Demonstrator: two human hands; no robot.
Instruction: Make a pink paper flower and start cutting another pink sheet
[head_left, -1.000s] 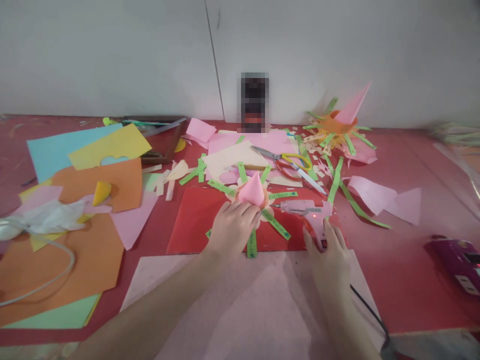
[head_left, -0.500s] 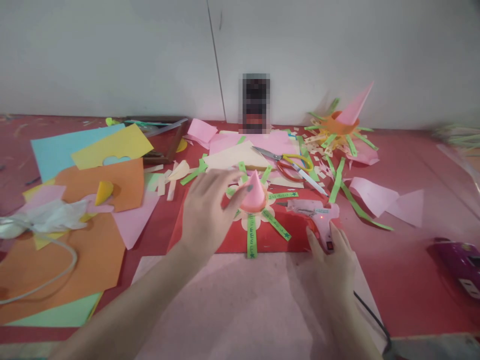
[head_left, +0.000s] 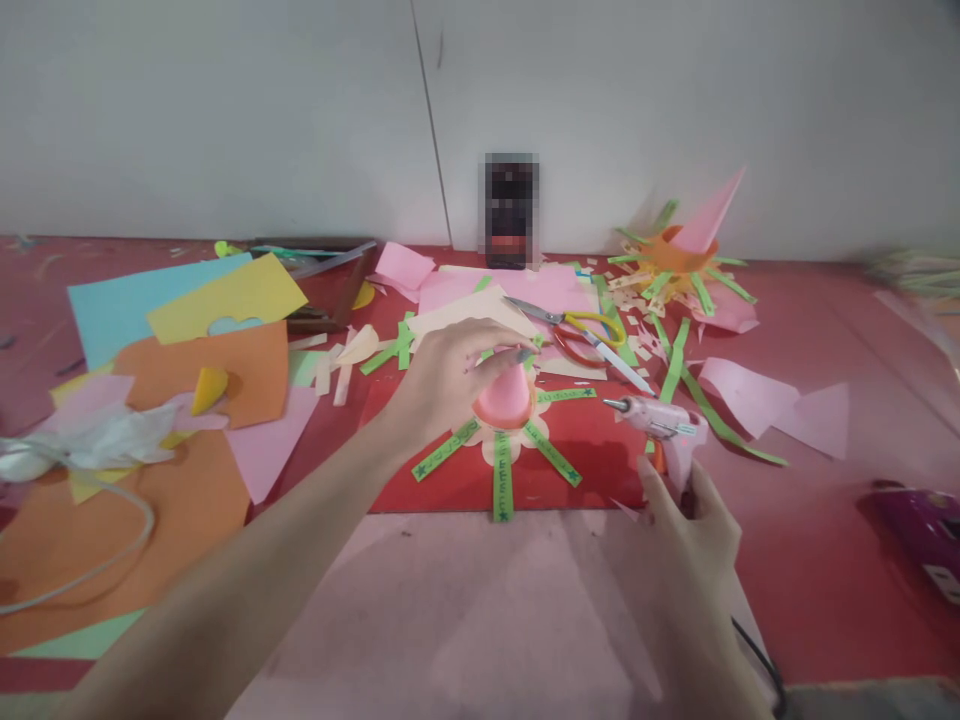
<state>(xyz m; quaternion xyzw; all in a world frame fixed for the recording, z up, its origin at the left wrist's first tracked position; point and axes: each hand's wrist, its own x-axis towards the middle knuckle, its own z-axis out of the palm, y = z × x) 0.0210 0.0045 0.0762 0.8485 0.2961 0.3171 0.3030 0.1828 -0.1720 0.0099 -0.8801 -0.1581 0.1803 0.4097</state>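
Note:
A pink paper cone (head_left: 505,397) stands on a cream flower base with green strips (head_left: 504,475) radiating from it, all on a red sheet (head_left: 592,450). My left hand (head_left: 450,375) hovers over the cone, its fingertips curled around the tip. My right hand (head_left: 694,525) grips the handle of a pink hot glue gun (head_left: 660,420), lifted with its nozzle pointing left toward the cone.
Scissors (head_left: 585,330) with yellow-red handles lie behind the cone. A second cone craft (head_left: 679,255) sits at the back right. Coloured paper sheets (head_left: 217,360) and a crumpled bag cover the left. A large pink sheet (head_left: 487,610) lies in front. A magenta device (head_left: 919,520) sits at the right edge.
My left hand rose from the cone's base to its tip. My right hand picked the glue gun up off the red sheet and drew it slightly right.

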